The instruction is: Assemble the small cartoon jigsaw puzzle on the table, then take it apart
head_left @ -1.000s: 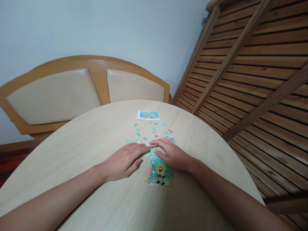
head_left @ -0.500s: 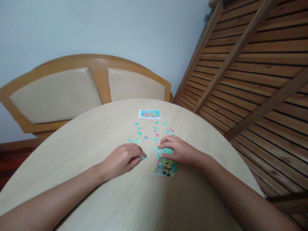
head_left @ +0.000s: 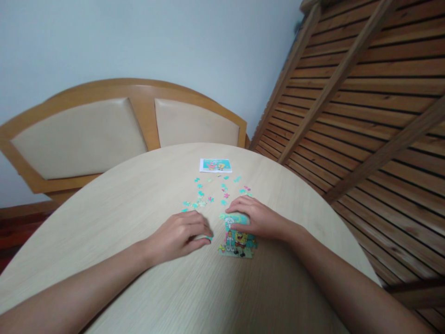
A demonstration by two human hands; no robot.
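Note:
My left hand (head_left: 186,233) is closed, with a small turquoise jigsaw puzzle piece (head_left: 210,238) between thumb and fingers, just left of the joined puzzle. The partly assembled jigsaw puzzle (head_left: 239,243) lies flat and shows cartoon figures on a turquoise ground. Over its upper right part rests my right hand (head_left: 252,215), thumb and fingers apart, covering some of the picture. A greenish piece (head_left: 221,216) sits at the puzzle's upper left corner, close to the right fingertips. Beyond both hands lie several loose puzzle pieces (head_left: 200,193), mostly turquoise, some pink.
A picture card (head_left: 217,165) with a similar cartoon scene lies toward the far edge of the round wooden table (head_left: 139,195). Behind the table stands a wooden backrest with cream panels (head_left: 83,139). Slatted wood (head_left: 365,116) rises at the right.
My left hand has shifted slightly toward me and to the right with the puzzle piece, uncovering a turquoise piece behind it. My right hand stays almost still on the puzzle.

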